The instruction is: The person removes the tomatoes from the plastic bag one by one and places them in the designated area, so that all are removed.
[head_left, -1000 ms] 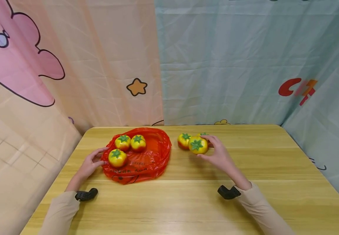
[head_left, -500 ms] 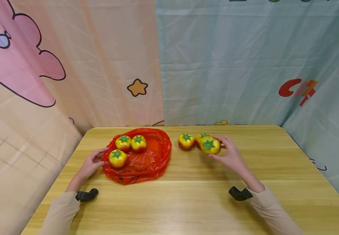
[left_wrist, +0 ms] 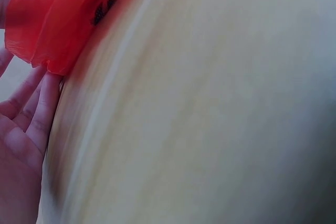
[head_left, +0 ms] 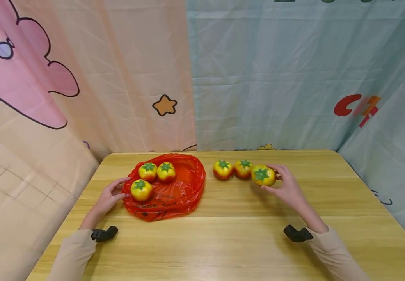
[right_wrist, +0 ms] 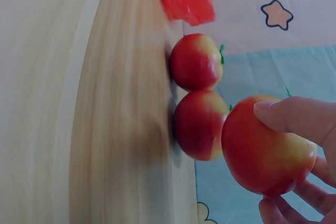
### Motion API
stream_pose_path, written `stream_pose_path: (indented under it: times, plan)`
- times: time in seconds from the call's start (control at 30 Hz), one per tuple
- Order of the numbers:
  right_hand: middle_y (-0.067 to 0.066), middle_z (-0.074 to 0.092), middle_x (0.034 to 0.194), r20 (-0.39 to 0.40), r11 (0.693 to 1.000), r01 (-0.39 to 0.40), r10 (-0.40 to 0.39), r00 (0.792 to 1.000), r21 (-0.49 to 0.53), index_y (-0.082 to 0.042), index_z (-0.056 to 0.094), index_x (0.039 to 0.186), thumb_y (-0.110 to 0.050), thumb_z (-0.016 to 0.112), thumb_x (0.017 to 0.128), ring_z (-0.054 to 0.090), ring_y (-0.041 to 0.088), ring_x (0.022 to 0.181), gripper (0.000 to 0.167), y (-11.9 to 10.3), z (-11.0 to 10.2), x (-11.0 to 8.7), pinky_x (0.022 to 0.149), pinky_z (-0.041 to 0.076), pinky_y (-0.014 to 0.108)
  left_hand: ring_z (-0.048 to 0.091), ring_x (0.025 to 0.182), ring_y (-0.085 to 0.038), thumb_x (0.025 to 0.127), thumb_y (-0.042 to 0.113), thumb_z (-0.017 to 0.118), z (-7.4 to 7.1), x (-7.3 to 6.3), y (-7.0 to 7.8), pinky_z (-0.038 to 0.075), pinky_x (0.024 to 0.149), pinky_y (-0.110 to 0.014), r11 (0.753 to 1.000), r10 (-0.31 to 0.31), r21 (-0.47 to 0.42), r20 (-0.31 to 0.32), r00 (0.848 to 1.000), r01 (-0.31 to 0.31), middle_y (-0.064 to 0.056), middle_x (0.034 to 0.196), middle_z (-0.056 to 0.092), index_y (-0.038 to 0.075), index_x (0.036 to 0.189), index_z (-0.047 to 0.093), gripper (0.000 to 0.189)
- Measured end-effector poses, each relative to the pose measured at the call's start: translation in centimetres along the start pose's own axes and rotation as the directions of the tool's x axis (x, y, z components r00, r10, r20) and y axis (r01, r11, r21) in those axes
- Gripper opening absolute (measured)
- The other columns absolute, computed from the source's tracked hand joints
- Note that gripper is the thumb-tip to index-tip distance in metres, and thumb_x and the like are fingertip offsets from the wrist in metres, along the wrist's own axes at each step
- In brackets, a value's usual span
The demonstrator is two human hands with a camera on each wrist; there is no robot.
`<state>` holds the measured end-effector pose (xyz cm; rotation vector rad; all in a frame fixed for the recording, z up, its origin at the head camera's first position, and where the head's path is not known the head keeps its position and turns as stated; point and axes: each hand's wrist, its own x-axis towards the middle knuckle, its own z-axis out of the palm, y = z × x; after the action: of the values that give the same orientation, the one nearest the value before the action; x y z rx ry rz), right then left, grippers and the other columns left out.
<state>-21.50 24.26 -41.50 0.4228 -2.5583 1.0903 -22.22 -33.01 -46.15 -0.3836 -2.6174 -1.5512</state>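
My right hand holds a yellow-and-red tomato with a green star-shaped top, thumb and fingers round its side. In the right wrist view this tomato is raised beside two others. Those are a middle tomato and a far-left tomato, standing side by side on the table. My left hand grips the left edge of a red plastic bag. In the left wrist view the bag's rim covers the fingertips. On the bag sit a front tomato and two behind it, a left one and a right one.
The wooden table stretches in front of both arms. A printed curtain hangs along its back edge. Each wrist carries a black camera mount, such as the right one.
My right hand has moved to the right with its tomato, bringing the middle tomato fully into sight. The left hand, the bag and the tomatoes on it have stayed in place.
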Motion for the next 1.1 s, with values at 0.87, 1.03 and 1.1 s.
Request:
stream_pose_path:
  times: [0.87, 1.03, 1.1]
  plan:
    - [0.030, 0.045, 0.127, 0.045, 0.992, -0.116, 0.118, 0.992, -0.057, 0.007, 0.046, 0.133, -0.007, 0.077, 0.078, 0.051, 0.043, 0.111, 0.064, 4.2, 0.0, 0.8, 0.091, 0.049, 0.054, 0.052, 0.098, 0.012, 0.090, -0.003, 0.056, 0.0, 0.1, -0.4, 0.048, 0.080, -0.010, 1.000, 0.015, -0.023, 0.016, 1.000, -0.015, -0.020, 0.134, 0.046, -0.009, 0.136, 0.042, 0.049]
    - [0.031, 0.044, 0.129, 0.056, 0.989, -0.142, 0.145, 0.988, -0.047, 0.008, 0.045, 0.135, -0.007, 0.076, 0.079, 0.051, 0.044, 0.112, 0.065, 4.6, 0.1, 0.9, 0.092, 0.048, 0.054, 0.051, 0.099, 0.013, 0.090, -0.002, 0.056, 0.0, 0.1, -0.3, 0.047, 0.081, -0.010, 1.000, -0.010, -0.026, 0.023, 1.000, 0.010, -0.032, 0.138, 0.040, -0.008, 0.138, 0.041, 0.050]
    - [0.031, 0.043, 0.129, 0.057, 0.988, -0.151, 0.153, 0.987, -0.041, 0.008, 0.044, 0.135, -0.007, 0.075, 0.079, 0.050, 0.044, 0.112, 0.066, 4.7, 0.2, 1.0, 0.092, 0.048, 0.055, 0.050, 0.099, 0.014, 0.091, -0.001, 0.056, -0.1, 0.1, -0.3, 0.047, 0.082, -0.010, 1.000, -0.018, -0.022, 0.027, 0.999, 0.018, -0.033, 0.139, 0.039, -0.007, 0.138, 0.041, 0.051]
